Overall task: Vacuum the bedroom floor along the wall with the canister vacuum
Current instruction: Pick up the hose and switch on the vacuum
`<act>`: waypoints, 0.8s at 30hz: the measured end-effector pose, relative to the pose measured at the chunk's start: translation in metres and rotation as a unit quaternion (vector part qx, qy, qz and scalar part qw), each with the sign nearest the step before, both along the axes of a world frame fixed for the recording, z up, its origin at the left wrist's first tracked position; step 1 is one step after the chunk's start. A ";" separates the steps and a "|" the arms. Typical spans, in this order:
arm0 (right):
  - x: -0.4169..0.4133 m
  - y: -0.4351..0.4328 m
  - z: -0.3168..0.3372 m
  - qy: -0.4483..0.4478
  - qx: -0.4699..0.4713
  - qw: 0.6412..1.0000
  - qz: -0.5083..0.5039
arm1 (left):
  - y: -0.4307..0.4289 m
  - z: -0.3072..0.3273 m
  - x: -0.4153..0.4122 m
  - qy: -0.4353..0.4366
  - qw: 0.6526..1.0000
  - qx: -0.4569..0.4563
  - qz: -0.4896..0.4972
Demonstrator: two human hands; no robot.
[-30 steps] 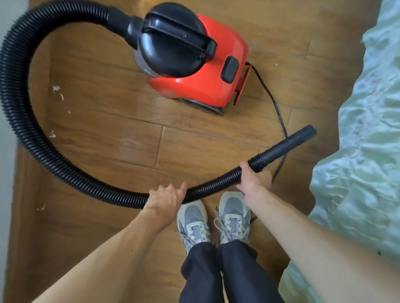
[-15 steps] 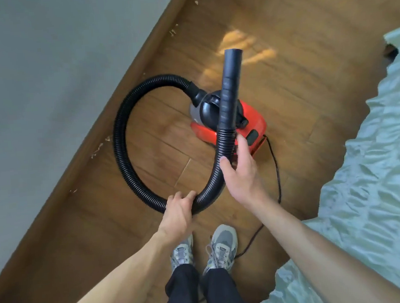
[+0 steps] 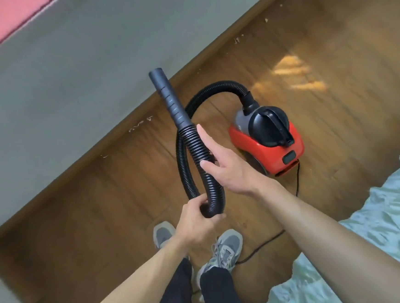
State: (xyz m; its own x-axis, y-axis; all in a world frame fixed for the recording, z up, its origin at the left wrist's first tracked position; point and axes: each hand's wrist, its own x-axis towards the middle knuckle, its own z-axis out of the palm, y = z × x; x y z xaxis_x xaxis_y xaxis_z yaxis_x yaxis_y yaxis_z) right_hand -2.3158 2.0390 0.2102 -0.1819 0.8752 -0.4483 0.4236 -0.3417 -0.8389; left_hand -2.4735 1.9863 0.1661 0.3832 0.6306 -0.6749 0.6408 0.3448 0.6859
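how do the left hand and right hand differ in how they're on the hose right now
The left hand is closed in a fist around the hose at its low bend; the right hand is open, fingers extended, higher up beside the ribbed section. Both touch the same black hose.

Left hand (image 3: 194,220) closed around the tight bend of the black ribbed hose (image 3: 195,151), fingers wrapped under the fold. Right hand (image 3: 224,163) flat and spread, fingers straight, palm side resting against the hose just above the left fingers. Smooth nozzle tube (image 3: 168,98) pointing up and away past the right fingertips, toward the grey wall (image 3: 68,78). Red canister vacuum (image 3: 269,143) on the wooden floor (image 3: 329,45), beyond the right hand. Pale scraps (image 3: 141,123) along the skirting, beyond the fingertips. Grey shoes (image 3: 225,248) below the left hand; pale bedding (image 3: 378,209) right of both.
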 end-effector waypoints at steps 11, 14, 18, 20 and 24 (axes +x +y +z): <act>-0.099 0.051 0.012 0.013 -0.103 0.984 0.144 | -0.013 0.014 -0.085 -0.087 0.957 -0.132 0.243; -0.121 0.069 0.010 0.047 -0.157 0.970 0.178 | -0.014 0.019 -0.109 -0.104 0.951 -0.135 0.259; -0.147 0.089 0.004 0.068 -0.212 0.952 0.209 | -0.014 0.020 -0.131 -0.127 0.941 -0.136 0.284; -0.160 0.097 -0.002 0.069 -0.239 0.943 0.221 | -0.012 0.020 -0.136 -0.143 0.932 -0.141 0.301; -0.183 0.110 -0.018 0.067 -0.290 0.922 0.246 | -0.009 0.021 -0.145 -0.165 0.911 -0.167 0.340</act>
State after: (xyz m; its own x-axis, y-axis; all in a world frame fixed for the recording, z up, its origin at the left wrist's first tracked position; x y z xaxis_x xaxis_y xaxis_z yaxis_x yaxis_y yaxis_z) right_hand -2.4986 2.1490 0.1920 -0.5814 0.2918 -0.7595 0.5522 -0.5440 -0.6318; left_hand -2.6182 1.9768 0.1875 0.1969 0.5793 -0.7909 -0.0218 0.8091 0.5872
